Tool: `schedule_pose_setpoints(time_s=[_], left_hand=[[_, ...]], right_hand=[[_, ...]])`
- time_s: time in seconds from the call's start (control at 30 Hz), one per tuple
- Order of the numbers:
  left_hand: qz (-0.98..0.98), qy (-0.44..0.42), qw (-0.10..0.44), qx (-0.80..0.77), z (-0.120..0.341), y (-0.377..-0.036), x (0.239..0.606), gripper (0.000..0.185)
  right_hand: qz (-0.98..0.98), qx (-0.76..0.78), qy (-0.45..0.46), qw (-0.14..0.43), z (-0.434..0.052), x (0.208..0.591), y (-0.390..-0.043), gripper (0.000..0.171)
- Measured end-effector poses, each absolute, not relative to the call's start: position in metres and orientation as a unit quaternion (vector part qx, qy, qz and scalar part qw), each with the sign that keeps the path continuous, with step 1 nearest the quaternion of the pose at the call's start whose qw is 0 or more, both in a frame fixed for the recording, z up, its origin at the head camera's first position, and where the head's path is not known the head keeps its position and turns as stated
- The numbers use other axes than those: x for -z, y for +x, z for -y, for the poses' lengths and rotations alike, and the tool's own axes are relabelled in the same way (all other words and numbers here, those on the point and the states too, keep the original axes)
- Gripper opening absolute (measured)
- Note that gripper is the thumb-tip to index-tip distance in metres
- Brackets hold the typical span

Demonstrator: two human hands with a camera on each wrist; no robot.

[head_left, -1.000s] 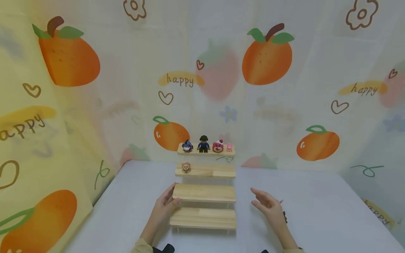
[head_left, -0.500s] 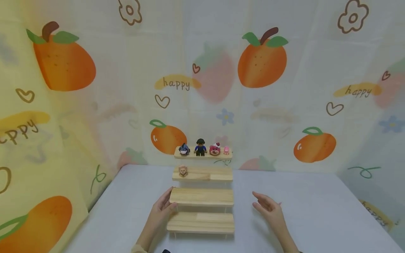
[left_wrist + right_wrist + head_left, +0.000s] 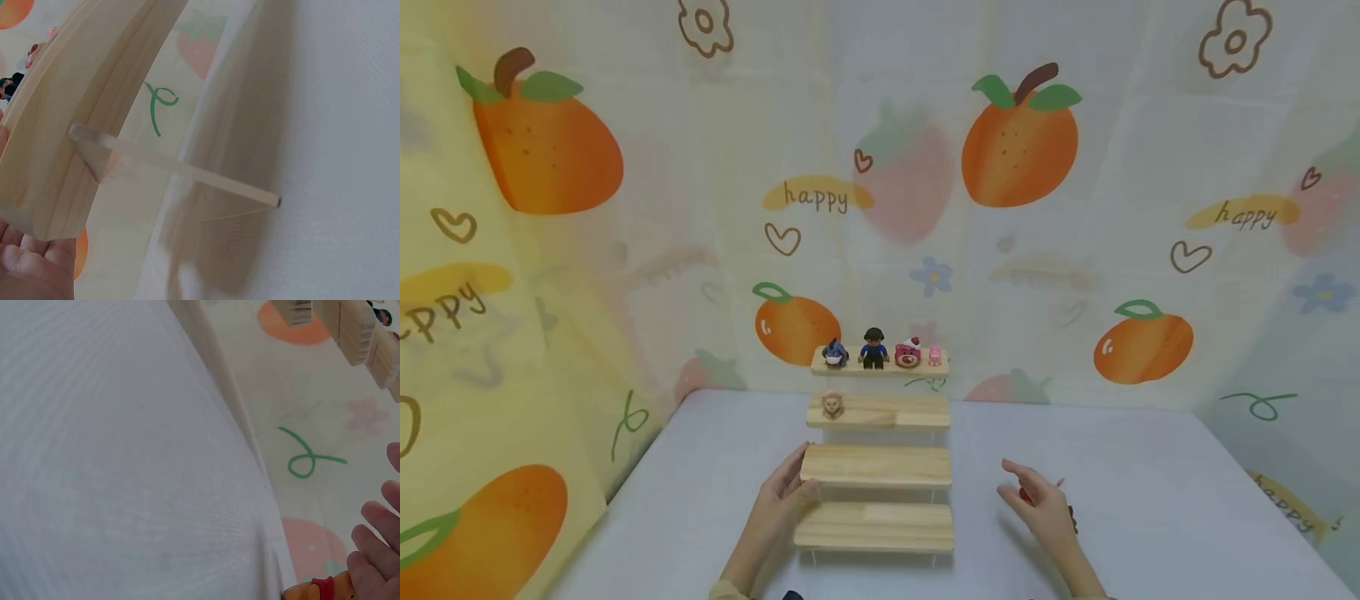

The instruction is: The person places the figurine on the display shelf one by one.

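Observation:
A stepped wooden display shelf (image 3: 877,465) stands mid-table, its boards on clear legs. My left hand (image 3: 775,500) grips the left end of its third board from the top, thumb at the front edge and fingers behind. In the left wrist view the board (image 3: 56,169) overlaps the palm (image 3: 37,269). To the right of the shelf, my right hand (image 3: 1041,504) hovers with fingers and thumb apart. A red bit of a toy (image 3: 1026,496) shows between thumb and fingers. The right wrist view has an orange figurine with a red band (image 3: 323,589) beside the fingers.
The top board carries a blue donkey figurine (image 3: 834,353), a toy figure in blue (image 3: 873,349), a pink bear (image 3: 907,353) and a small pink figurine (image 3: 935,357). A tan figurine (image 3: 832,405) sits on the second board. A brown object (image 3: 1073,520) lies partly hidden behind the right hand.
The head view has shifted slightly. My right hand has turned a little, and a red bit now shows between its thumb and fingers. The left hand stays at the board.

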State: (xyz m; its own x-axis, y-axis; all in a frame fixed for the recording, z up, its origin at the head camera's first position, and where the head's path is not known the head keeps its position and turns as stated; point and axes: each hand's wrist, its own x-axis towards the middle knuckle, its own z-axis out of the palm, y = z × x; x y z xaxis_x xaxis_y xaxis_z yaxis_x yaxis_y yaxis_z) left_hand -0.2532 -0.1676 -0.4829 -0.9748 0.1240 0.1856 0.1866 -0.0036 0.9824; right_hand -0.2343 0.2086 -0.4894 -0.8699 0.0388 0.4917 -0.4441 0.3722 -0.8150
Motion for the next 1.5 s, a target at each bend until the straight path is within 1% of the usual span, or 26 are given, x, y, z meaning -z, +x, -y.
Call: schedule_pose_setpoints(time_s=[0.13,0.37,0.53,0.93,1.07,1.2,1.3,1.5], left_hand=[[0.706,-0.107,0.026,0.700,0.167,-0.254,0.481,0.064],[0.702,-0.098,0.022,0.705,0.167,-0.254,0.482,0.065],[0.697,-0.105,0.017,0.709,0.168,-0.253,0.484,0.064],[0.690,-0.100,0.023,0.717,0.166,-0.254,0.484,0.064],[0.690,-0.095,0.026,0.717,0.166,-0.255,0.484,0.064],[0.692,-0.095,0.025,0.715,0.166,-0.255,0.483,0.064],[0.692,-0.098,0.024,0.715,0.166,-0.255,0.482,0.065],[0.693,-0.099,0.023,0.714,0.166,-0.256,0.484,0.065]], right_hand=[[0.806,-0.523,0.134,0.244,-0.207,0.490,-0.235,0.032],[0.833,-0.466,0.164,0.250,-0.207,0.495,-0.234,0.043],[0.838,-0.450,0.177,0.252,-0.207,0.498,-0.234,0.047],[0.835,-0.462,0.181,0.237,-0.206,0.494,-0.232,0.044],[0.834,-0.452,0.178,0.260,-0.205,0.485,-0.233,0.042],[0.838,-0.435,0.157,0.290,-0.206,0.479,-0.234,0.042],[0.839,-0.438,0.148,0.287,-0.208,0.477,-0.234,0.042],[0.851,-0.416,0.158,0.278,-0.211,0.482,-0.234,0.043]])
